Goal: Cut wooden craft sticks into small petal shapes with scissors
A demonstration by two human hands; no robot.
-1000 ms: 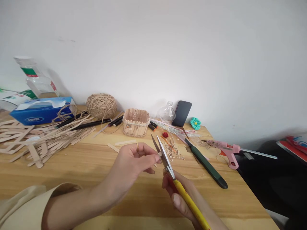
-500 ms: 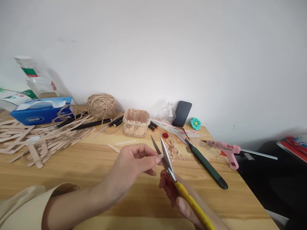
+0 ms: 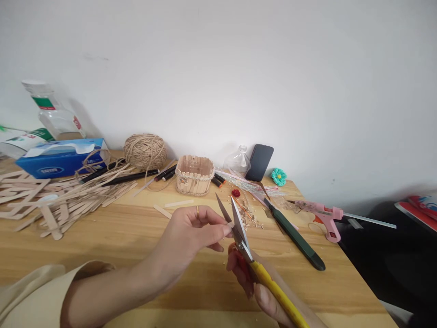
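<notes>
My right hand (image 3: 264,294) is wrapped round the yellow handle of a pair of scissors (image 3: 243,246), whose blades stand slightly apart and point away from me. My left hand (image 3: 196,237), with a ring on one finger, pinches a small piece of wooden stick (image 3: 231,224) between thumb and fingertips. That piece sits at the blades, mostly hidden by the fingers. Beyond the hands stands a small basket (image 3: 195,177) of upright wooden sticks with a twine band. Small wood clippings (image 3: 251,218) lie behind the scissors, near a red rose ornament (image 3: 236,193).
A heap of craft sticks (image 3: 68,200), a blue tissue box (image 3: 63,159) and a twine ball (image 3: 145,151) are on the left. On the right lie a dark green long-handled tool (image 3: 297,239) and a pink glue gun (image 3: 327,218). A phone (image 3: 259,162) leans against the wall.
The scissor blades have come a little closer together around the small stick piece. Both hands otherwise stay almost in place; the view has shifted very slightly.
</notes>
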